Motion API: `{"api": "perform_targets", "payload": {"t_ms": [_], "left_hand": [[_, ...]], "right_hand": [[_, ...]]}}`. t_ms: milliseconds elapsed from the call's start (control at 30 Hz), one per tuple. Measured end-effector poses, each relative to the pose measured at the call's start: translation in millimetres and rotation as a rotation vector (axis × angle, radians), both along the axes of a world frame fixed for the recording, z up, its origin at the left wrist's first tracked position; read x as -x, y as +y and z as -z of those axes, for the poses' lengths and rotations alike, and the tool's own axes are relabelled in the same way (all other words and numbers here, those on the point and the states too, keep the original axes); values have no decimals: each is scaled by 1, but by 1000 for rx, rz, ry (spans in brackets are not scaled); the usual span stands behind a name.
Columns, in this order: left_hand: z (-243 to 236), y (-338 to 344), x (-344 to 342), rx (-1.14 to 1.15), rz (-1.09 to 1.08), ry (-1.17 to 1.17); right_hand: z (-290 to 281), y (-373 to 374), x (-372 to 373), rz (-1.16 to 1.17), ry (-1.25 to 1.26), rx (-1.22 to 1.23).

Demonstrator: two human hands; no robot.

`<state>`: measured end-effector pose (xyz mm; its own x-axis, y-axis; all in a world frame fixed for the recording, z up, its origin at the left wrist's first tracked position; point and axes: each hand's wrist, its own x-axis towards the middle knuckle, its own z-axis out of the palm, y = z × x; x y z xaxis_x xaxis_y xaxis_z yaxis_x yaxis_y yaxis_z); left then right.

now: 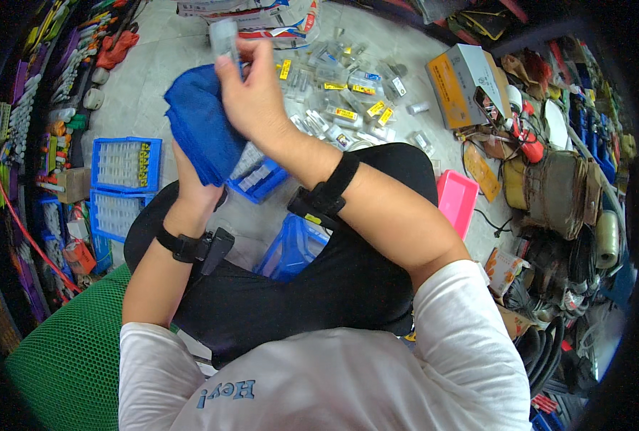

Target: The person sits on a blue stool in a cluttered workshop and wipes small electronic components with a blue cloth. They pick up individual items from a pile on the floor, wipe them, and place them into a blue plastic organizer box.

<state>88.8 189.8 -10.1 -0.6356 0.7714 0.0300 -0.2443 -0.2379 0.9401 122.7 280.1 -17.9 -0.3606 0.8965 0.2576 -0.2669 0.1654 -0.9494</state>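
Observation:
My left hand (194, 188) holds a folded blue cloth (201, 122) from underneath; the cloth hides most of its fingers. Raised just above the cloth, my right hand (251, 93) pinches a small clear plastic box (224, 39) at its fingertips. Both wrists carry black bands. I sit on a green mesh chair (61, 359) with my legs in black.
Several small clear boxes with yellow labels (348, 93) lie scattered on the grey floor ahead. Blue plastic trays (126, 164) stand at left, more blue trays (291, 244) between my knees. A pink tray (456, 201), a cardboard box (463, 82) and cluttered shelves are at right.

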Motion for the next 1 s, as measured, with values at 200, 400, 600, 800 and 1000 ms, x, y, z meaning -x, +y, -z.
{"api": "perform_targets", "payload": {"t_ms": [200, 400, 600, 800, 1000], "left_hand": [[0, -3, 12, -20, 25, 5], [6, -6, 5, -28, 79, -209], [11, -10, 13, -12, 112, -349], [3, 2, 17, -43, 88, -319], [3, -2, 19, -39, 99, -428]], "right_hand": [[0, -4, -5, -87, -67, -10], [3, -2, -5, -27, -143, 11], [-10, 23, -8, -85, -31, 43], [-11, -2, -13, -85, -184, -192], [-12, 2, -17, -76, -283, -302]]}}
